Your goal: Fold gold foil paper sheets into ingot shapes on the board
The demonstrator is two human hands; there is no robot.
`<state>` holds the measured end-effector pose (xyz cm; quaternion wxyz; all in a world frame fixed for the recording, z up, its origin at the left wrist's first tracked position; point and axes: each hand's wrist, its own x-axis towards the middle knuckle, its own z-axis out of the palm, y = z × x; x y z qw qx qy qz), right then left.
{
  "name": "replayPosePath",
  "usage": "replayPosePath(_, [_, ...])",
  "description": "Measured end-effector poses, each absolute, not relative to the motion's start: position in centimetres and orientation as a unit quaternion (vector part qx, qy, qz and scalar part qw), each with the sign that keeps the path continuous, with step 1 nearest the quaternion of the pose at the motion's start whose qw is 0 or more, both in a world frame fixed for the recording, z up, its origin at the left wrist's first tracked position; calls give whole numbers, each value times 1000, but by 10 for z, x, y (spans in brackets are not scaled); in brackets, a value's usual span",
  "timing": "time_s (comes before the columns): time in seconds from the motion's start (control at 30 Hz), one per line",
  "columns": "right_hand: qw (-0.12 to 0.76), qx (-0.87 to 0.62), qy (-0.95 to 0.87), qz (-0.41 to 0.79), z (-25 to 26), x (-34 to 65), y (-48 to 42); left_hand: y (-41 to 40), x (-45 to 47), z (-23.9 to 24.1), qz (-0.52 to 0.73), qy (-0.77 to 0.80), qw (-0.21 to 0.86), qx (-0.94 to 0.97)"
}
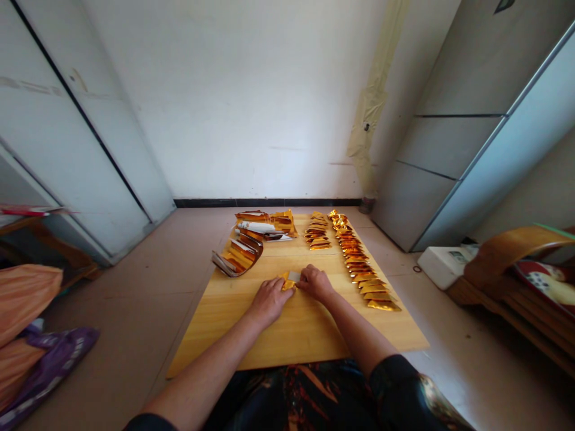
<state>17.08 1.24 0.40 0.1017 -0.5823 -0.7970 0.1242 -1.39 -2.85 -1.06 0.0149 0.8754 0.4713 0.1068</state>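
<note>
Near the middle of the wooden table, both my hands are at a small gold foil sheet with a pale, greyish face showing on its right part. My left hand has its fingers closed on the foil's left side. My right hand pinches at the right edge, its fingertips partly hidden. To the right runs a long row of folded gold foil pieces, overlapping one another. A shorter row of similar folded pieces lies farther back.
Stacks of loose gold and white foil sheets lie at the table's back left, with a curled bundle in front. A grey fridge stands right, near a white box and wooden seat. Purple and orange bags are at left.
</note>
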Motion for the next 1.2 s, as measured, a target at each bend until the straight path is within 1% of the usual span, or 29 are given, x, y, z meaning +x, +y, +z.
replayPosePath(0.1, [132,-573,-795,146,-2,176,16,-31,-13,-9,113,484,35,867])
replayPosePath(0.3, [165,-572,-784,175,-7,180,18,-33,-11,-8,102,500,30,859])
replayPosePath(0.6, [147,-617,-758,150,-3,169,11,-35,-10,-2,94,505,33,858])
replayPosePath(0.97, [146,-609,-755,195,0,176,14,-32,-11,-6,118,495,16,861])
replayPosePath(1.2, [147,-613,-746,215,-3,177,20,-33,-11,-3,112,488,17,865])
